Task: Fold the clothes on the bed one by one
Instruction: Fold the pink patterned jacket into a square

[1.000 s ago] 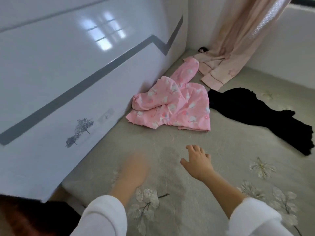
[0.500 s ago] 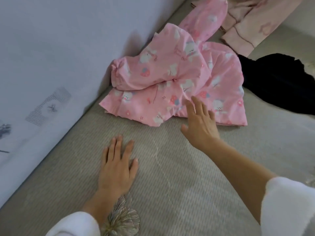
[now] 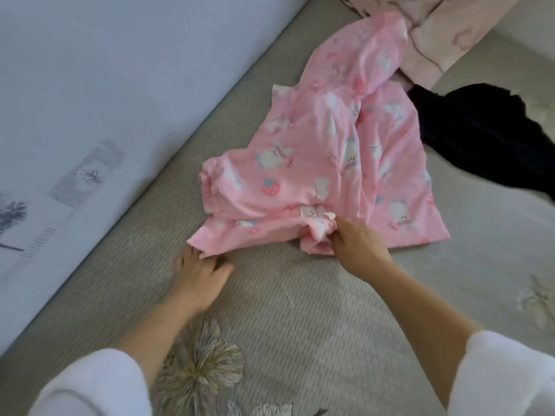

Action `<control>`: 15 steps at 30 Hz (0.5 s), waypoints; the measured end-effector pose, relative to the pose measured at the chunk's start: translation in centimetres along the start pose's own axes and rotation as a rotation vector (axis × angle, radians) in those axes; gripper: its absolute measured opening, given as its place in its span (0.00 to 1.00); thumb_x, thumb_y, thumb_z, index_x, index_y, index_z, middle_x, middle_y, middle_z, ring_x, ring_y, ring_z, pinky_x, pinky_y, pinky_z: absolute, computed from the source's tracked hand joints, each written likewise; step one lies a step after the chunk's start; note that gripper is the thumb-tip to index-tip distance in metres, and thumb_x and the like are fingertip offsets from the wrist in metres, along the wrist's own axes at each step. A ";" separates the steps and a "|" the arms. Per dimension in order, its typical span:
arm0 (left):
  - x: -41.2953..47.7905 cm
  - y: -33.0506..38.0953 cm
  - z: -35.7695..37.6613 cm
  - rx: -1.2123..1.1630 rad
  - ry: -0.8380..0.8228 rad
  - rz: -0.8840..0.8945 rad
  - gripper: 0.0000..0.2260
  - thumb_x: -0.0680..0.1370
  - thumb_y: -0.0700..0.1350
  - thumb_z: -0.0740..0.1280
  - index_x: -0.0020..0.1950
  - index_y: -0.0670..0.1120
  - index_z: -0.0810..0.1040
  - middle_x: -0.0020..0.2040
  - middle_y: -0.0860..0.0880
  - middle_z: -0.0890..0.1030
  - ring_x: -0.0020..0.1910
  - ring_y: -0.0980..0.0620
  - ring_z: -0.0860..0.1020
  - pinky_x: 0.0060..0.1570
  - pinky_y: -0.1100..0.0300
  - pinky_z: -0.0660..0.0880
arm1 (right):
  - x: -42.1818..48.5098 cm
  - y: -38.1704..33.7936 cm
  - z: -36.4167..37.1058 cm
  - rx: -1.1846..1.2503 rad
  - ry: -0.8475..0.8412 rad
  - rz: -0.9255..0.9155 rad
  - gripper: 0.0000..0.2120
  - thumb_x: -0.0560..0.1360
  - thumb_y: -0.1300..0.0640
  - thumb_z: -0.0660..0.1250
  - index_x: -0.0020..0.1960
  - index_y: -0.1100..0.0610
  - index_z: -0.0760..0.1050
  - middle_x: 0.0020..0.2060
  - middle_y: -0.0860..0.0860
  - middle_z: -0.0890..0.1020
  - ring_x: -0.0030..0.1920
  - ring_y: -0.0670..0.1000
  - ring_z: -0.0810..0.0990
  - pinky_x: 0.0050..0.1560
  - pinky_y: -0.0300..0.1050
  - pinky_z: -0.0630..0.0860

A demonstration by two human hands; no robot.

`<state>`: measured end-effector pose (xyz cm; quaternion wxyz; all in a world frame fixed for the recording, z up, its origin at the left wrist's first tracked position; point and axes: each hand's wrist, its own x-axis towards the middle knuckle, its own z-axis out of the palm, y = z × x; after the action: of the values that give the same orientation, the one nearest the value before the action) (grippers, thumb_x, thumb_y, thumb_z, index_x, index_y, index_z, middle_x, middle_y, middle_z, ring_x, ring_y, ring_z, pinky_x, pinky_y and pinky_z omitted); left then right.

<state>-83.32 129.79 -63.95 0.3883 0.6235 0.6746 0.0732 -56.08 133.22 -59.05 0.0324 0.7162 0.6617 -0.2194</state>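
On the bed [image 3: 300, 310], near its middle and close to the white panel [image 3: 90, 85] on the left, lies the pink garment [image 3: 315, 163] — crumpled, printed with white animals and strawberries, one part trailing toward the far end. The right hand [image 3: 357, 247] has hold of it at the near edge: the fingers are curled into a bunched fold of cloth, and the fabric puckers around them. The left hand [image 3: 201, 274] rests palm down on the bed with the thumb spread to the side. Its fingertips meet the garment's near left corner, but the blur there hides whether they pinch the cloth or only touch it. White sleeves [image 3: 96, 382] leave both forearms bare. A black garment [image 3: 474, 139] lies just beyond the pink one on the right, against its far edge, and a pale pink garment [image 3: 435, 34] lies at the far end — partly cut off by the frame. Embroidered flowers [image 3: 201, 364] mark the bed beside the left forearm.
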 end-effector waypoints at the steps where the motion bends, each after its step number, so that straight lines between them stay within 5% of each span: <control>1: -0.7 0.6 -1.0 -0.269 0.026 -0.027 0.16 0.71 0.53 0.58 0.55 0.54 0.77 0.60 0.47 0.77 0.64 0.45 0.71 0.58 0.57 0.68 | -1.8 0.8 0.1 0.035 -0.026 0.017 0.11 0.80 0.55 0.55 0.58 0.55 0.72 0.48 0.59 0.81 0.45 0.60 0.77 0.39 0.48 0.68; 3: -2.7 1.2 -2.2 -0.613 0.174 -0.153 0.13 0.77 0.42 0.60 0.58 0.53 0.77 0.57 0.52 0.77 0.62 0.48 0.73 0.56 0.58 0.68 | -5.7 2.5 0.5 0.057 -0.084 0.047 0.13 0.81 0.53 0.55 0.62 0.51 0.72 0.51 0.57 0.82 0.48 0.60 0.79 0.41 0.47 0.69; 6: -5.9 1.3 -1.1 -0.684 0.217 -0.377 0.16 0.81 0.42 0.56 0.68 0.47 0.72 0.66 0.47 0.74 0.65 0.46 0.71 0.65 0.48 0.66 | -11.8 4.7 1.7 0.033 -0.176 0.074 0.15 0.81 0.51 0.56 0.66 0.47 0.71 0.54 0.54 0.82 0.52 0.59 0.79 0.42 0.45 0.68; 11: -10.5 6.1 2.3 -0.534 0.095 -0.200 0.18 0.81 0.46 0.59 0.71 0.44 0.69 0.69 0.46 0.72 0.67 0.47 0.70 0.60 0.58 0.63 | -22.4 8.4 3.4 0.049 -0.343 0.125 0.14 0.76 0.51 0.60 0.61 0.47 0.74 0.52 0.50 0.82 0.52 0.56 0.80 0.47 0.46 0.74; 15: -14.0 10.0 7.2 -0.522 -0.116 -0.139 0.26 0.78 0.53 0.65 0.74 0.47 0.65 0.71 0.49 0.68 0.69 0.51 0.68 0.63 0.59 0.62 | -30.4 12.0 4.4 0.021 -0.503 0.135 0.07 0.72 0.52 0.65 0.49 0.49 0.71 0.43 0.45 0.75 0.49 0.52 0.78 0.41 0.41 0.69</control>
<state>-72.21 116.56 -56.98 0.5776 0.4580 0.6508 0.1819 -46.61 101.94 -55.06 0.2031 0.6819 0.5813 -0.3947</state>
